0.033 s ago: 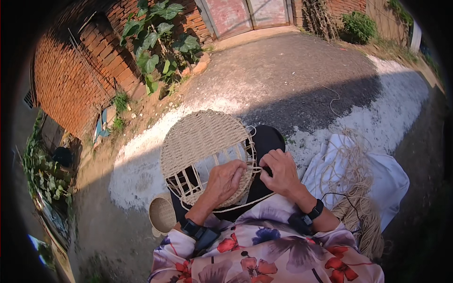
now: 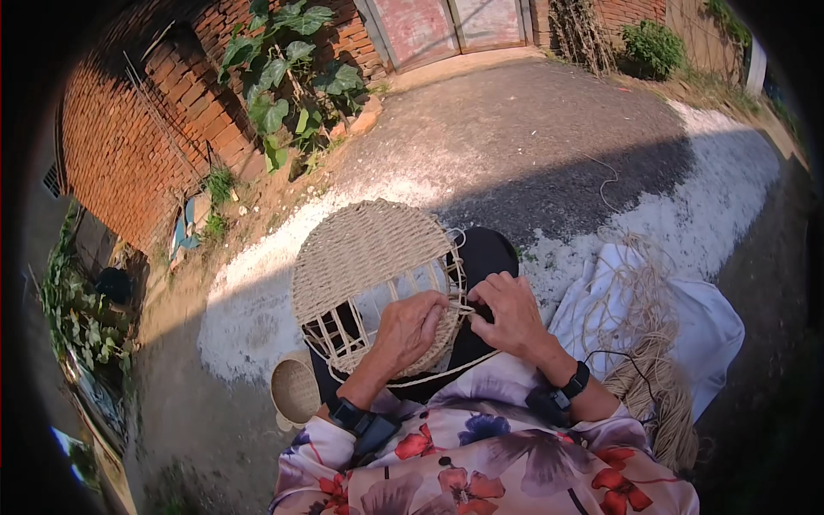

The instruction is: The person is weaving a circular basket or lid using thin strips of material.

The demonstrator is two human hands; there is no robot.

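A round, tan basket (image 2: 365, 253) of twisted cord lies across my lap. Its far part is closely woven, while the nearer part shows bare frame bars with gaps between them. My left hand (image 2: 410, 333) is closed on the near right part of the basket, thumb and fingers pressed at its rim. Just right of it, my right hand (image 2: 511, 316) pinches a strand of cord (image 2: 464, 307) at the basket's edge; its fingertips are partly hidden. A longer length of cord (image 2: 446, 372) runs below the basket along my lap.
On the ground to the right, a tangled heap of cord (image 2: 657, 378) lies on white cloth (image 2: 708, 318). A small woven basket (image 2: 294, 388) stands left of my legs. Farther off are a brick wall (image 2: 137, 163), a leafy plant (image 2: 279, 77) and a double door (image 2: 451, 30).
My right hand's fingers have shifted slightly left, closer to the basket's edge. The left hand and the basket stay where they were.
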